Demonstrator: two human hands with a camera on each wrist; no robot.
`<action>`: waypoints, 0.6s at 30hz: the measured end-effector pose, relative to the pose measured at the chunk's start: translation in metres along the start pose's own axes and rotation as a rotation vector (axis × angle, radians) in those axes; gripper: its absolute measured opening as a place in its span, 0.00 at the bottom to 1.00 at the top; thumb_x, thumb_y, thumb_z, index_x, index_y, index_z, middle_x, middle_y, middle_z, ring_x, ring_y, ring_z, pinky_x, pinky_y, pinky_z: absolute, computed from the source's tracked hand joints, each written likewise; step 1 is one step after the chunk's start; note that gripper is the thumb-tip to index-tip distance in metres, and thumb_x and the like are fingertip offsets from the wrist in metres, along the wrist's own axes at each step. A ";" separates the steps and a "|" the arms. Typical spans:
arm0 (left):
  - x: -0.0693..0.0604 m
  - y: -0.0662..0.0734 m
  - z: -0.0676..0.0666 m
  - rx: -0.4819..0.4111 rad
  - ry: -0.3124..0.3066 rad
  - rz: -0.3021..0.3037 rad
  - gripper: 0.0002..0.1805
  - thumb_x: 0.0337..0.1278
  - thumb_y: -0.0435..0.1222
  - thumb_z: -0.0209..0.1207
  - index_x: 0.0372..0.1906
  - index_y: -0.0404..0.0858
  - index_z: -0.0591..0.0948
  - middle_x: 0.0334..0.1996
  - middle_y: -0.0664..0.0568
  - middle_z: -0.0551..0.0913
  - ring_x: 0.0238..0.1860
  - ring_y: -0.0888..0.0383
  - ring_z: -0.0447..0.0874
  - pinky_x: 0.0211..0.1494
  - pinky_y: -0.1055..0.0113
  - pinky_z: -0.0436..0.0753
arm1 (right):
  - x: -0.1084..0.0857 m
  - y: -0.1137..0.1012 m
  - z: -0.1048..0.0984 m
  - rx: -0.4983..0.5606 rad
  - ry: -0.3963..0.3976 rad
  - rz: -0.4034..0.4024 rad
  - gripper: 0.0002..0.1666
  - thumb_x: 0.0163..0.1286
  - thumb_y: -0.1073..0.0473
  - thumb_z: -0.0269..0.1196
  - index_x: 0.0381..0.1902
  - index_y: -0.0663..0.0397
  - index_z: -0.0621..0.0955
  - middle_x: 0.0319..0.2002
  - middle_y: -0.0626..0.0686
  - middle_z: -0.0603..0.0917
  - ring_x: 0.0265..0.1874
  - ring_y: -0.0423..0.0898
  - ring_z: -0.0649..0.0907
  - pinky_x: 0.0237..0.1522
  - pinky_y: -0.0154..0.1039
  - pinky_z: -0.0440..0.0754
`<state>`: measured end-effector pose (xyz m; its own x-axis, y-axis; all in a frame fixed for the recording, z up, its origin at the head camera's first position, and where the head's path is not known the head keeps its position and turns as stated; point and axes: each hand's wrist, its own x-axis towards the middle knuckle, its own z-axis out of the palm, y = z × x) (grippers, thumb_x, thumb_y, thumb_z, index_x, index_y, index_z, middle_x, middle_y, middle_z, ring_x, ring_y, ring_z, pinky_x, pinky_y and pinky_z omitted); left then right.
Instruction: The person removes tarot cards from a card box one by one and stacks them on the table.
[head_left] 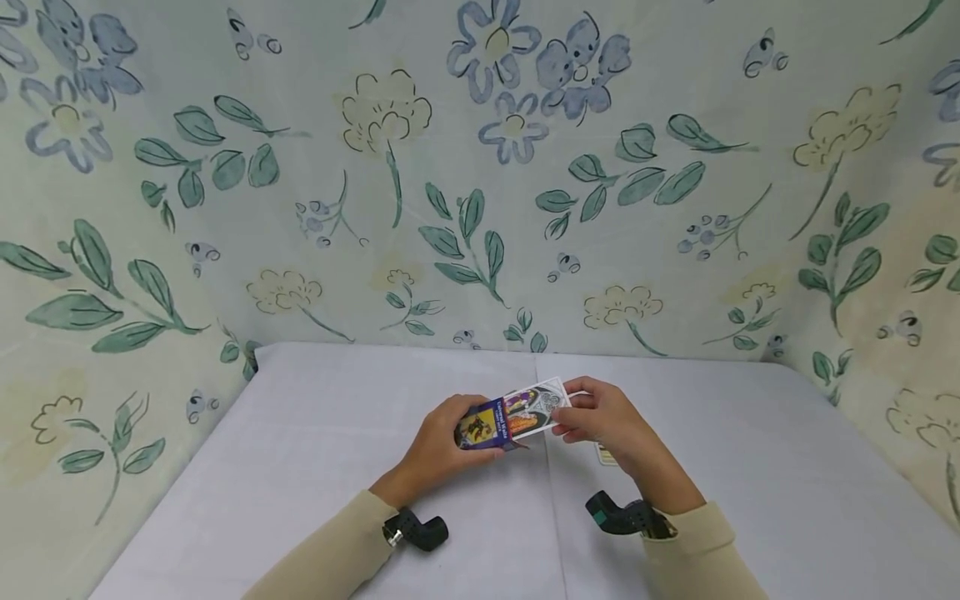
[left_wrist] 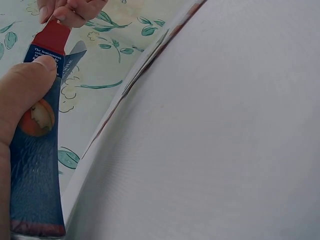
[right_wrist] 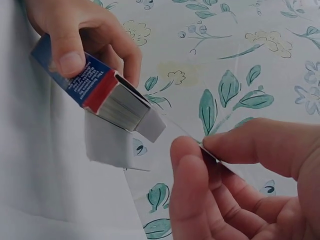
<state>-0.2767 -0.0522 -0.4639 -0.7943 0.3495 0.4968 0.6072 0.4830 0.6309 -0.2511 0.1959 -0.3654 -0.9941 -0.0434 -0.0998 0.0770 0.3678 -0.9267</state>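
A blue tarot card box (head_left: pixel 483 427) is gripped by my left hand (head_left: pixel 438 437), thumb along its narrow side in the left wrist view. Its end faces right with the flaps (right_wrist: pixel 107 140) folded out, and a stack of cards (right_wrist: pixel 122 107) shows inside. My right hand (head_left: pixel 603 417) pinches one white-bordered card (head_left: pixel 531 408) between thumb and fingers. That card reaches toward the box mouth; whether its far end is inside the box I cannot tell. Another card (head_left: pixel 605 456) lies on the table, partly hidden beneath my right hand.
A white cloth covers the table (head_left: pixel 337 433). Behind it and at the sides hangs a floral curtain (head_left: pixel 465 208). Each wrist carries a black camera mount, the left one (head_left: pixel 420 531) and the right one (head_left: pixel 618 514) just above the table.
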 end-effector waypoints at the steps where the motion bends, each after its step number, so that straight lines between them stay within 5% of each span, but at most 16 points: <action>1: 0.000 0.000 0.000 -0.002 -0.002 -0.003 0.41 0.42 0.65 0.66 0.61 0.49 0.73 0.54 0.62 0.76 0.50 0.67 0.72 0.52 0.65 0.77 | 0.000 0.000 -0.001 0.002 0.000 -0.001 0.27 0.62 0.60 0.68 0.56 0.62 0.72 0.43 0.60 0.84 0.33 0.57 0.86 0.35 0.41 0.84; 18: 0.000 0.000 -0.001 -0.014 0.003 0.017 0.39 0.42 0.63 0.67 0.61 0.52 0.72 0.53 0.63 0.76 0.49 0.67 0.72 0.50 0.66 0.77 | -0.002 0.000 -0.017 0.043 0.015 -0.016 0.26 0.64 0.60 0.66 0.56 0.66 0.73 0.45 0.62 0.83 0.34 0.50 0.86 0.40 0.41 0.84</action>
<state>-0.2769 -0.0529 -0.4634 -0.7841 0.3549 0.5092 0.6205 0.4656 0.6310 -0.2507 0.2117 -0.3591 -0.9962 -0.0345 -0.0798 0.0643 0.3266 -0.9430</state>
